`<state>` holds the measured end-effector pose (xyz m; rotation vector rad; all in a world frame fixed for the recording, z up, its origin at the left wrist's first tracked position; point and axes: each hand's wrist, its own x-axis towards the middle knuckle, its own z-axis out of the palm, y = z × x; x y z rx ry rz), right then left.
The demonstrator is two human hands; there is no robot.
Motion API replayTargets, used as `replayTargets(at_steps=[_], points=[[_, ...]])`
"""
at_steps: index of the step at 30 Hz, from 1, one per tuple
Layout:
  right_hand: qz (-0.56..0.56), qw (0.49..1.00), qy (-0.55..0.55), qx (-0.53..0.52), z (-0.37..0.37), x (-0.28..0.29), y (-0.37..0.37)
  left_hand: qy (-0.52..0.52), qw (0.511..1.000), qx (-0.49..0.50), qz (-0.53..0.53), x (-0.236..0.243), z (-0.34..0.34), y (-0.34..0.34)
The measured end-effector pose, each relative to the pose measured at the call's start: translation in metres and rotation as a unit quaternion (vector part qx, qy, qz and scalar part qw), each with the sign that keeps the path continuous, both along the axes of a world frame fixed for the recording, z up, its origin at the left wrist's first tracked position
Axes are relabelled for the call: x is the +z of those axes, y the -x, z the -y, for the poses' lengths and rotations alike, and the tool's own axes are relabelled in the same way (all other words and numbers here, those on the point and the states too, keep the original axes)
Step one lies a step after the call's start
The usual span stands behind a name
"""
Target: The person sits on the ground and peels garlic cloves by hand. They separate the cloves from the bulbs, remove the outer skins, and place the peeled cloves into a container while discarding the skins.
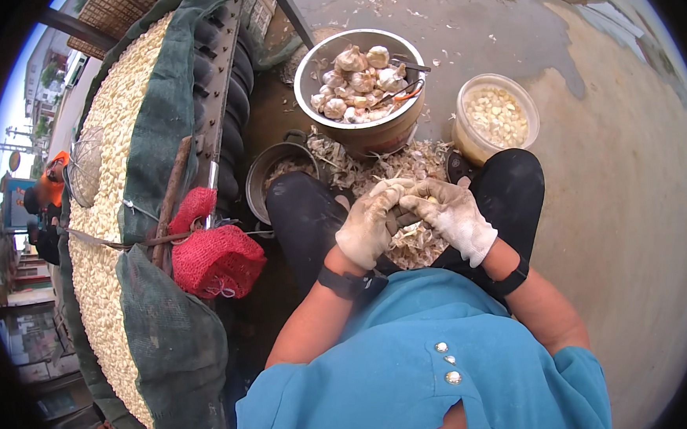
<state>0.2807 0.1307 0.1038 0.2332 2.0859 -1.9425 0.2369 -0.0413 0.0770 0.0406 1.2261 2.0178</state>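
I find the right hand point(455, 214) curled round a yellowish piece point(434, 199), direction and long axis hidden; left hand point(369, 222), grip: cannot tell.

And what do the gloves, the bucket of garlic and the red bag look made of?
Gloves: matte fabric, perhaps knitted cotton, going by the snug cuffs. Bucket: smooth, slightly shiny at its pale rim; plastic or coated metal. Red bag: matte netting, likely plastic, with visible mesh texture.

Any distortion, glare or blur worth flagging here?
Head view: strong fisheye bending, black corners, the long pile of cloves bowing at left. Head view: soft daylight, pale sheen on the wet ground. Head view: left hand and right hand look slightly soft; whatever lies between them is hard to make out.
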Motion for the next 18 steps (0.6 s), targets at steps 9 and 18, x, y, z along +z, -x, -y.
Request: replayTargets(at_steps=[9,18], points=[[0.134,0.950,0.272,-0.077,-0.026,-0.011,0.004,-0.126,0.978,0.063,0.151,0.006,-0.006,0.003],[0.160,0.872,0.453,-0.097,-0.027,-0.016,0.012,0.193,0.954,0.031,-0.226,-0.003,-0.002,-0.003]])
